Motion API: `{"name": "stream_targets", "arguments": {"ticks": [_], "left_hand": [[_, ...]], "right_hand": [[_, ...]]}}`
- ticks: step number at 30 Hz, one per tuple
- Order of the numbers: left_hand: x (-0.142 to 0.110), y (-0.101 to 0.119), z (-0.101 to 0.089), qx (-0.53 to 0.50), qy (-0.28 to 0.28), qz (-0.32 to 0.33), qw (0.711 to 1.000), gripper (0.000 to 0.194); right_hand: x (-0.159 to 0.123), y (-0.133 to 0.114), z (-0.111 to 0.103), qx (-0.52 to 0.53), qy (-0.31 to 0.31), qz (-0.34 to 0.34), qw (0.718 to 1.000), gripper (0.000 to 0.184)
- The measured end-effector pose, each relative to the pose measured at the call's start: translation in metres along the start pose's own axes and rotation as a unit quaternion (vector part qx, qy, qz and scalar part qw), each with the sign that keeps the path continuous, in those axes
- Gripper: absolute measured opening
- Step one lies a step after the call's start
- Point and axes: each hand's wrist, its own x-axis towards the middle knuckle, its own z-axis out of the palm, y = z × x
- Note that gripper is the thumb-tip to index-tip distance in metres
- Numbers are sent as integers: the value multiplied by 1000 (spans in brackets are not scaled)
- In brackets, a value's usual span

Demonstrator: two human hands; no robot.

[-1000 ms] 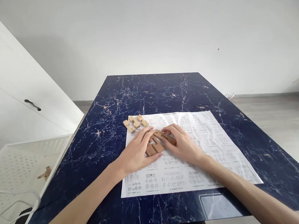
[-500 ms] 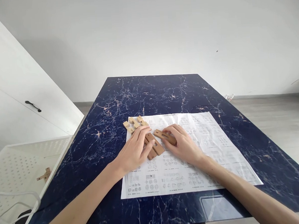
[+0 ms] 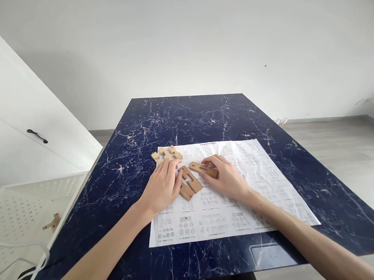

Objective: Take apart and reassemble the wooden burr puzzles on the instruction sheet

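Far left: white cabinet (image 3: 16, 104), black handle (image 3: 37, 136). Nearer on that side, white perforated bin (image 3: 16, 205) beside the table; small crossed wooden pieces (image 3: 53, 223) inside, white cable (image 3: 43, 241) looping over its near part.

Blue marbled table (image 3: 186, 121) in the middle. Printed sheet (image 3: 273, 198) lies flat on the near half, slightly wrinkled. Pale notched blocks (image 3: 171, 152) clustered at its far left corner, partly covered by left hand.

Left hand (image 3: 161, 186): half-curled, palm down, fingers over near side of the pale blocks, thumb at the left edge of the brown pieces. Can't tell if it's gripping anything.

Between the hands, on the sheet: upper brown piece (image 3: 194, 184) with cutout, lower brown piece (image 3: 186, 192) against its near left side. Both slanted, far left to near right.

Just right and a bit farther: slotted piece (image 3: 204, 173) marked "2", right end pinched between thumb and fingers of right hand (image 3: 229, 177).

Glossy rectangular panel (image 3: 271, 255) at near table edge, right of center. Gray floor (image 3: 333, 141) far right.
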Motion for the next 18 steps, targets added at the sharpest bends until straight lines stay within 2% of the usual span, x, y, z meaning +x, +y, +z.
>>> {"name": "stream_targets", "arguments": {"ticks": [4,13,18], "left_hand": [[1,1,-2,17,-7,24,1000,24],[3,4,-7,18,-84,88,992,45],[1,6,-8,-28,-63,95,993,52]], "right_hand": [[0,0,0,6,0,2,1000,18],[1,2,-1,-3,-13,-1,1000,10],[2,2,0,-8,-13,-31,999,9]]}}
